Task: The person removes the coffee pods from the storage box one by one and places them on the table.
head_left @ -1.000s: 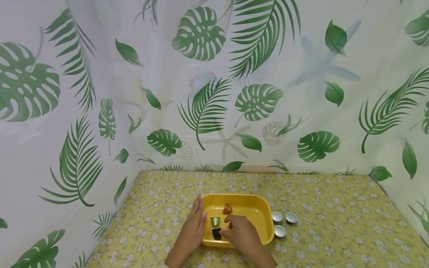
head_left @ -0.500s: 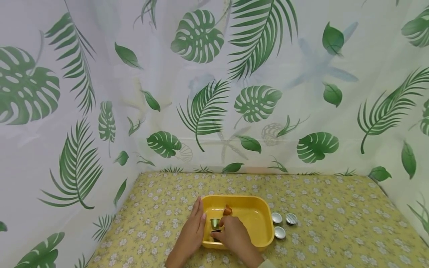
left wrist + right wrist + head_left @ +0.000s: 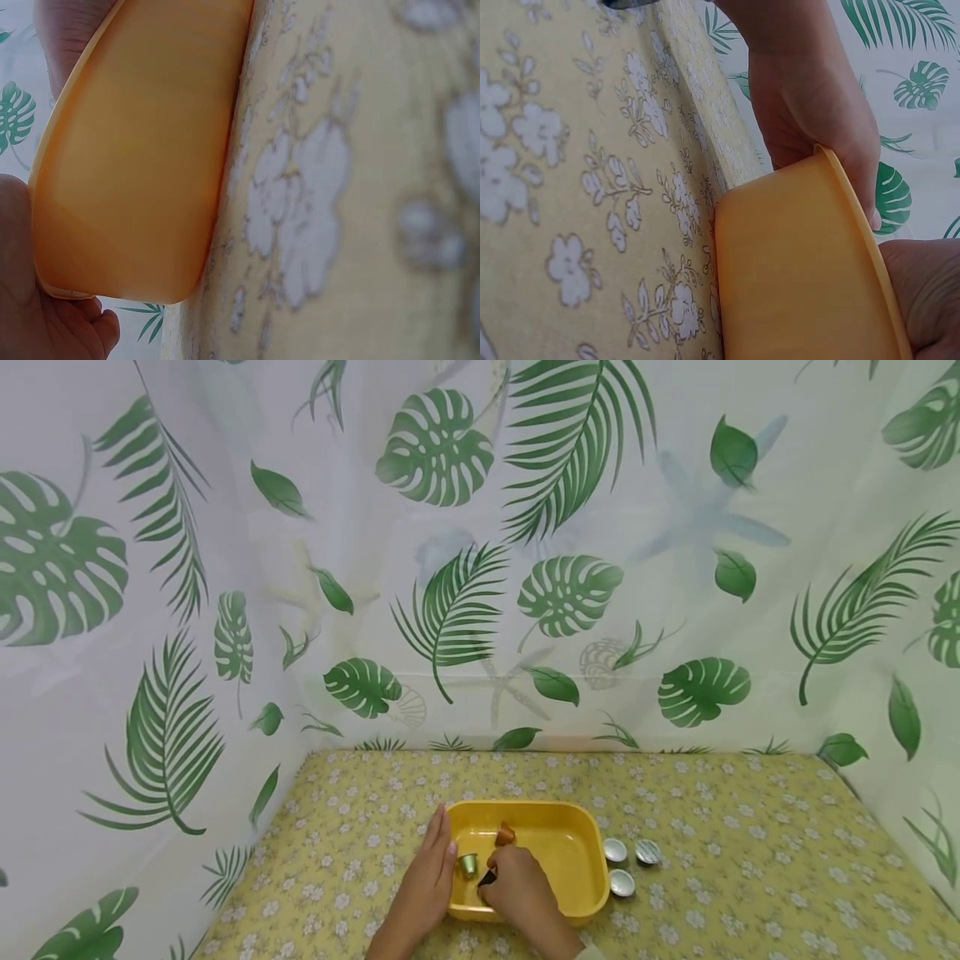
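In the head view, a yellow plastic tub stands on the table in front of me. My left hand lies along its left end, fingers extended against the outer wall and thumb at the rim. Reaching over the near side, my right hand pinches a black coffee capsule low inside the tub, partly hidden by the fingers. A green coffee capsule lies to its left, a copper-orange one just beyond the right hand. The left wrist view shows the tub's near wall close up.
Right of the tub, three small round silver-topped capsules sit on the flowered yellow tablecloth: one by the rim, a nearer one, and a striped one. A leaf-patterned white curtain encloses the table's back and sides.
My right hand has moved down and left onto the black capsule, which is now tilted in its fingers. The green capsule has shifted slightly left and tilted. My left hand stays at the tub's end.
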The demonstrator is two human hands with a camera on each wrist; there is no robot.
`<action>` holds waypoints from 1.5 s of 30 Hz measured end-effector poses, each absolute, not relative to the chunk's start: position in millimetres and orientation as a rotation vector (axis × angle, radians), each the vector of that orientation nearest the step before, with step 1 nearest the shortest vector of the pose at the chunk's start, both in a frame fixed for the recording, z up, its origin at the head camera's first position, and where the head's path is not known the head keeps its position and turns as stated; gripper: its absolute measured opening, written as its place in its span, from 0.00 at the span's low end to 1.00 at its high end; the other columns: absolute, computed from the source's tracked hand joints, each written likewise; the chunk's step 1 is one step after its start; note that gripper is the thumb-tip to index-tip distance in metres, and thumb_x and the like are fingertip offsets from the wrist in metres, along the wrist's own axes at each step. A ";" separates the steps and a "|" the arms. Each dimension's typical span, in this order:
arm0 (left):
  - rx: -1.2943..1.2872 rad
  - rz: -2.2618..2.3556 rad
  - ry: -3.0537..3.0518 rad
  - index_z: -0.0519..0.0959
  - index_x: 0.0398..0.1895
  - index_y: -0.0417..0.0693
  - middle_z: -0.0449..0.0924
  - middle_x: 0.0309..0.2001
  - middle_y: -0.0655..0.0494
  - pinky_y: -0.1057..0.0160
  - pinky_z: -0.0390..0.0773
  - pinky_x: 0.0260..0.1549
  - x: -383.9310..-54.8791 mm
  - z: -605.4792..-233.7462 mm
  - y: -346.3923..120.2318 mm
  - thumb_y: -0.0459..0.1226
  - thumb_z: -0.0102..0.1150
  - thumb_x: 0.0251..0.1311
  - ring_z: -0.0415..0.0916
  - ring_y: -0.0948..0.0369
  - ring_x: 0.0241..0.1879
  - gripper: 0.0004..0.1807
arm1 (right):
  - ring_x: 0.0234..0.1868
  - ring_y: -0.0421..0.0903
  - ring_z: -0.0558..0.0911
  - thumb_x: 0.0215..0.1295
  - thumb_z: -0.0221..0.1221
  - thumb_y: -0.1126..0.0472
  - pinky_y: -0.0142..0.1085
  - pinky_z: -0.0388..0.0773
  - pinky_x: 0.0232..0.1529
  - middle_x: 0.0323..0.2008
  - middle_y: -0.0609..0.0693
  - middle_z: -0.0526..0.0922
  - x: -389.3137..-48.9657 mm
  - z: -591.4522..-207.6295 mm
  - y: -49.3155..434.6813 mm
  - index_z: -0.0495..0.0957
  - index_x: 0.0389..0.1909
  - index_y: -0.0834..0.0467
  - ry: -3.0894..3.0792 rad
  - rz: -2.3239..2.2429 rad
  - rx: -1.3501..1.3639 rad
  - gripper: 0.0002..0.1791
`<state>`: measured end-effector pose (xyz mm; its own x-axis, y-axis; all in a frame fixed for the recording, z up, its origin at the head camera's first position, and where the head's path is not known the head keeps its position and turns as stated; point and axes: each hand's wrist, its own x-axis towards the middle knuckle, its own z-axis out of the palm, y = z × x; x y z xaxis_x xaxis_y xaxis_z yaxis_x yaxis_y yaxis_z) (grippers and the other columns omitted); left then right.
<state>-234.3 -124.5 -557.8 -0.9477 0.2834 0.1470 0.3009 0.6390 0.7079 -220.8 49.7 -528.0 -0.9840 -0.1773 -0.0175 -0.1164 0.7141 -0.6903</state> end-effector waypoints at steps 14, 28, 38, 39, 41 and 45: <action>-0.503 -1.244 -2.818 0.46 0.81 0.40 0.33 0.82 0.57 0.43 0.56 0.73 -232.5 -557.8 -124.9 0.49 0.29 0.84 0.43 0.51 0.79 0.33 | 0.30 0.45 0.81 0.50 0.75 0.68 0.42 0.82 0.31 0.30 0.50 0.83 -222.9 -530.4 50.9 0.84 0.41 0.66 2.856 -1.203 -0.274 0.16; -0.501 -1.248 -2.797 0.47 0.81 0.39 0.33 0.82 0.56 0.42 0.55 0.73 -232.1 -559.8 -122.7 0.48 0.31 0.84 0.42 0.51 0.79 0.32 | 0.26 0.35 0.76 0.55 0.73 0.67 0.28 0.76 0.25 0.33 0.47 0.85 -205.3 -521.9 65.7 0.85 0.46 0.64 2.891 -1.457 -0.376 0.17; -0.489 -1.222 -2.818 0.47 0.81 0.39 0.33 0.82 0.58 0.43 0.54 0.74 -230.2 -562.0 -124.1 0.48 0.29 0.84 0.42 0.51 0.79 0.32 | 0.32 0.42 0.83 0.55 0.73 0.70 0.30 0.81 0.29 0.36 0.48 0.85 -193.7 -511.9 84.9 0.85 0.44 0.61 2.776 -1.552 -0.302 0.15; -0.488 -1.220 -2.820 0.47 0.81 0.40 0.33 0.82 0.58 0.43 0.54 0.74 -229.8 -562.2 -124.1 0.49 0.29 0.84 0.42 0.51 0.79 0.33 | 0.32 0.43 0.84 0.55 0.73 0.70 0.30 0.82 0.29 0.36 0.48 0.85 -193.1 -511.1 86.8 0.85 0.44 0.61 2.768 -1.554 -0.295 0.15; -0.485 -1.216 -2.822 0.47 0.81 0.40 0.33 0.82 0.59 0.44 0.53 0.74 -229.2 -561.9 -124.1 0.52 0.27 0.83 0.43 0.51 0.79 0.34 | 0.33 0.43 0.84 0.56 0.73 0.70 0.30 0.82 0.29 0.37 0.49 0.85 -191.6 -509.1 90.9 0.84 0.45 0.61 2.752 -1.559 -0.281 0.15; -0.494 -1.168 -2.807 0.48 0.81 0.39 0.33 0.82 0.58 0.45 0.53 0.74 -231.2 -560.0 -123.0 0.55 0.24 0.82 0.44 0.51 0.79 0.37 | 0.33 0.44 0.85 0.58 0.72 0.70 0.31 0.83 0.30 0.37 0.50 0.85 -188.2 -503.6 99.2 0.84 0.48 0.63 2.740 -1.589 -0.262 0.16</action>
<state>-231.2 -123.0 -560.0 -0.9468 0.2685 0.1773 0.3151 0.6616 0.6805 -188.2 99.2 -503.6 -0.9857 -0.1236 0.1145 -0.1607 0.4865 -0.8587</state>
